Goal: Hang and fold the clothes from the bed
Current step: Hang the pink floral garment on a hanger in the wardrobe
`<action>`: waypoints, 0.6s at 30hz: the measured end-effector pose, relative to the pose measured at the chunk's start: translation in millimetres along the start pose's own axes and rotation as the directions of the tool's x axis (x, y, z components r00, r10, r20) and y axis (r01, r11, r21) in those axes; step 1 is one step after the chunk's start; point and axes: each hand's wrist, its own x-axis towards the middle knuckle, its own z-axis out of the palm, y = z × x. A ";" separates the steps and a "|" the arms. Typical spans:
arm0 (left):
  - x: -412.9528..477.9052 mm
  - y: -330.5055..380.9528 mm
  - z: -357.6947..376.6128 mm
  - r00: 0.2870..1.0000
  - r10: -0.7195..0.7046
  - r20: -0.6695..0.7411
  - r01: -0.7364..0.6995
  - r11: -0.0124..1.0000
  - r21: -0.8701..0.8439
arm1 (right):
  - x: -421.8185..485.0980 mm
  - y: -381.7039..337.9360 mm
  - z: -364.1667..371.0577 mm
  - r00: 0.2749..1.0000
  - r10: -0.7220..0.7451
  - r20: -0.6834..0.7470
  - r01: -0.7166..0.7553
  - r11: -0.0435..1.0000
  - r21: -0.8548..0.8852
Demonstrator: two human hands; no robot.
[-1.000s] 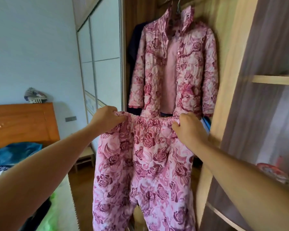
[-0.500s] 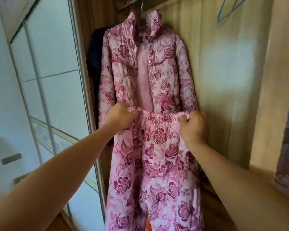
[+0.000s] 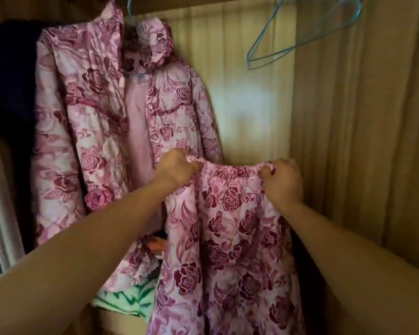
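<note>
My left hand [image 3: 177,169] and right hand [image 3: 284,182] each pinch an end of the rose-print trousers' [image 3: 228,238] waistband, held level inside the wardrobe. The matching jacket [image 3: 94,141] hangs just left (dark garment [image 3: 10,81] beside it). There is open room to the right, below the bare blue hanger [image 3: 300,35], up to the side panel [image 3: 361,141].
</note>
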 end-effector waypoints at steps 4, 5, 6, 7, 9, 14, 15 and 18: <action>64.5 38.1 -26.2 0.992 0.123 -0.039 -0.117 0.985 0.127 | 63.1 -26.9 -9.9 0.999 -0.031 -0.044 0.033 0.999 0.039; 83.4 52.6 -38.3 0.986 0.151 -0.074 -0.141 0.981 0.131 | 85.7 -38.3 -15.2 0.996 -0.053 -0.072 0.058 0.996 0.065; 99.5 68.5 -52.2 0.976 0.180 -0.119 -0.165 0.978 0.125 | 109.2 -51.2 -22.4 0.992 -0.075 -0.105 0.084 0.993 0.080; 113.5 83.4 -65.8 0.961 0.210 -0.178 -0.191 0.974 0.119 | 131.7 -64.4 -31.2 0.984 -0.099 -0.148 0.112 0.990 0.084; 134.8 107.4 -89.7 0.919 0.276 -0.282 -0.247 0.960 0.134 | 169.8 -86.5 -49.7 0.965 -0.138 -0.223 0.159 0.984 0.080; 145.8 93.4 -85.6 0.924 0.310 -0.224 -0.248 0.932 0.265 | 188.9 -76.8 -46.0 0.983 -0.133 -0.128 0.144 0.986 0.079; 139.6 81.3 -75.9 0.944 0.280 -0.177 -0.220 0.930 0.294 | 181.3 -66.3 -36.5 0.991 -0.115 -0.075 0.122 0.988 0.098; 116.6 37.3 -36.6 0.990 0.141 -0.025 -0.125 0.935 0.332 | 140.8 -27.9 -1.5 0.994 -0.028 0.107 0.013 0.991 0.135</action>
